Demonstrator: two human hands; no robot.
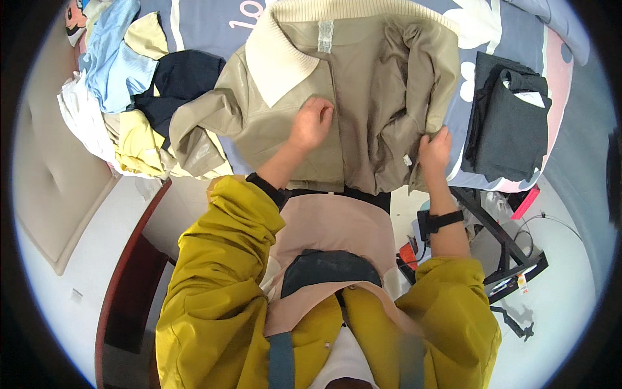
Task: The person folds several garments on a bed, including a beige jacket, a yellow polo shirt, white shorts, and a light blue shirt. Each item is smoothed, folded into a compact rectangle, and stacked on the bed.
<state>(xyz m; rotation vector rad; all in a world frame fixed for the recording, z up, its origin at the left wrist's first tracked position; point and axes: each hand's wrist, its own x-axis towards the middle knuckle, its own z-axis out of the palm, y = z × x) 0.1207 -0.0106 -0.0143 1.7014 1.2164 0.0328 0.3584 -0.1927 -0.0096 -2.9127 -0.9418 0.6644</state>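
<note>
1. Head view: my shiny olive-beige jacket with its ribbed cream collar lies spread on the grey-blue patterned bed, lining exposed.
2. My right hand grips the jacket's right edge; my left hand curls over its front, whether pinching I cannot tell.
3. I seem to be arranging the front; next calls for a firm edge hold.

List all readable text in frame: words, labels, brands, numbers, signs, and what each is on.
Blue-gray bedspread: large pink lettering, left unquoted.
Beige jacket: whitish strip at the inner neck, no legible print; small white tag lower down, too small to read.
Black metal frame: orange-and-white tag at its lower end, too small to read.
</note>
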